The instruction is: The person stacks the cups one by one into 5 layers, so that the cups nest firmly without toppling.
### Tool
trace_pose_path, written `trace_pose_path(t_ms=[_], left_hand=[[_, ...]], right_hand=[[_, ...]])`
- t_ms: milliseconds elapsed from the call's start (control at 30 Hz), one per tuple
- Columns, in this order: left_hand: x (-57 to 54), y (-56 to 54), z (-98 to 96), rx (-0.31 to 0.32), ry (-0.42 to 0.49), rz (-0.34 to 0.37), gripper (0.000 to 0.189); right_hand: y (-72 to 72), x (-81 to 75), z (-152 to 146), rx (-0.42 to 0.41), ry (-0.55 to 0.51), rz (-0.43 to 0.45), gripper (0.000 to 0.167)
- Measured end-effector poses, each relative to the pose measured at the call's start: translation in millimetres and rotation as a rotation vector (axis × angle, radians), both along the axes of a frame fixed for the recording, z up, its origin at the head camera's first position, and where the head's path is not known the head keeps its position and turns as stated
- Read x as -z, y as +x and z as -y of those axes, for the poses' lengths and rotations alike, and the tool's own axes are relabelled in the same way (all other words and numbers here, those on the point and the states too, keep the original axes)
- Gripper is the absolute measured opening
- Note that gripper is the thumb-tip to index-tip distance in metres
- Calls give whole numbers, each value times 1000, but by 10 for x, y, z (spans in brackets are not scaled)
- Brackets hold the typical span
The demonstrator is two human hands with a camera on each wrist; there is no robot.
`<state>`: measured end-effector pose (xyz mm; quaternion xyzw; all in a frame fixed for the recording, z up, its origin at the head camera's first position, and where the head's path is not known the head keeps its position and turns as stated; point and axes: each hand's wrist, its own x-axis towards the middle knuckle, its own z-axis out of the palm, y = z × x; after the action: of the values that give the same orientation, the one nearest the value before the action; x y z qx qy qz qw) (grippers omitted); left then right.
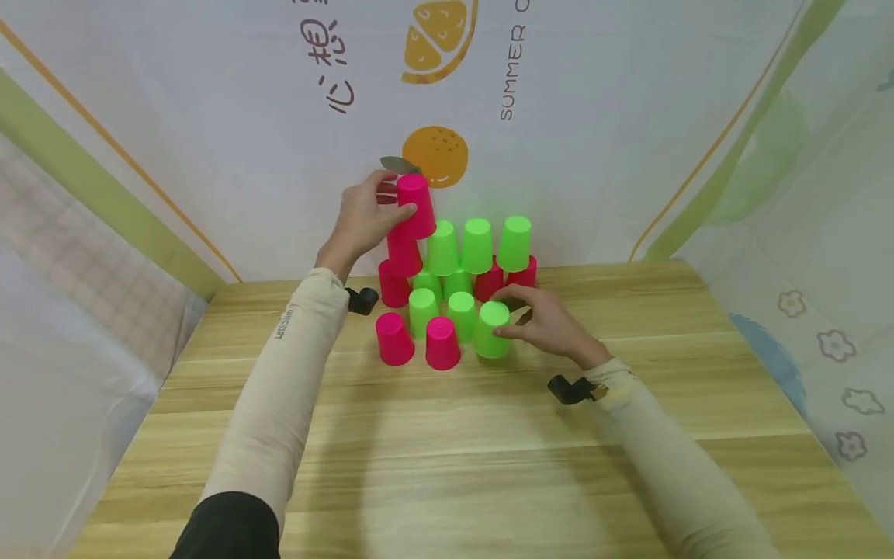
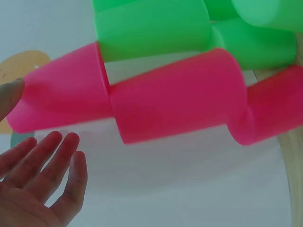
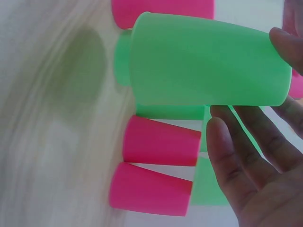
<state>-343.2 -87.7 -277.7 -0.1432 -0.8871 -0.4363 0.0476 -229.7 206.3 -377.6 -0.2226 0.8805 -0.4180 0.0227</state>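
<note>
Head view puts two pink cups [image 1: 395,339] nearest, mouth down on the surface [image 1: 447,466] in front of the stack [image 1: 478,247]. Before the stack's right half, I have the right grip [image 1: 545,318] pinching a green cup [image 1: 492,334]; its detached shadow [image 3: 78,71] suggests it is lifted. Two loose green cups [image 1: 461,314] stand just behind, close to the stack. Farther off, at the stack's upper left end, the left grip [image 1: 366,213] rests its thumb on a raised pink cup [image 1: 417,206], fingers spread clear; that cup's mouth bridges two cups below. I judge this as setting the third tier's end cup. Next calls for easing my left thumb off without tipping it, then probably bringing the green cup up alongside.
</note>
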Motion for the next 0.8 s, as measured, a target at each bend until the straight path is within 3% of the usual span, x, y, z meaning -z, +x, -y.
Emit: trace_pose_path(t_ms=[400,633,800], left_hand=[[329,218,352,-45,16,-67,54],[536,477,421,-39,47,-102,48],[632,695,441,-23,55,-114,44]], right_hand=[[-142,-303,-27,-24,12,-24,46],[-270,-490,29,-59,17,-84,44],[-383,-724,87,-58,51,-90,43]])
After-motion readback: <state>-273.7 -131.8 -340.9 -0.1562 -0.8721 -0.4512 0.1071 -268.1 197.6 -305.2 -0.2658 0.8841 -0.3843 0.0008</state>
